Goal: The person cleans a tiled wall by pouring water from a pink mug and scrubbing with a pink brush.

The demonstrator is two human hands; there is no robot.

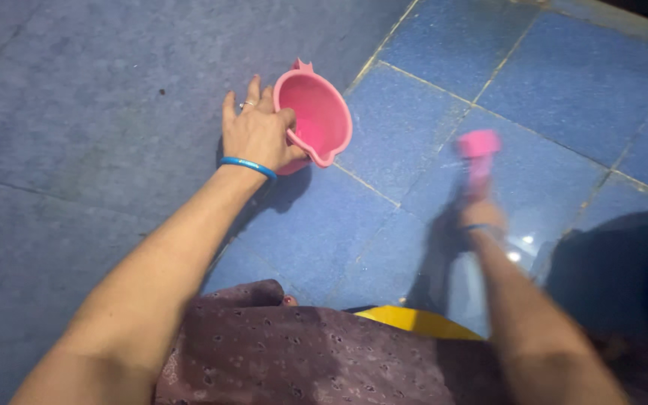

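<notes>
Your left hand [258, 133] is the one that matters here: it sits right against the pink bucket [315, 114], thumb hooked over the near rim and the other fingers spread flat along its outer left wall, so the hand is partly closed on the rim rather than wrapped around it. The bucket stands on the blue tiled floor [549, 90] ahead of you and a little left of centre, tipped so its open mouth faces up and toward you, with a small lug showing at the far rim. Its long axis runs from the far lug down toward your thumb, roughly in line with your left forearm. Your right hand [481, 214] is well apart from the bucket, off to its right and nearer to your body, and it is blurred; it appears closed around a small pink object [478, 150] that stands up above the knuckles, though you cannot tell its shape or how firm the grip is. So the bucket lies at your left hand, the right one holding clear
</notes>
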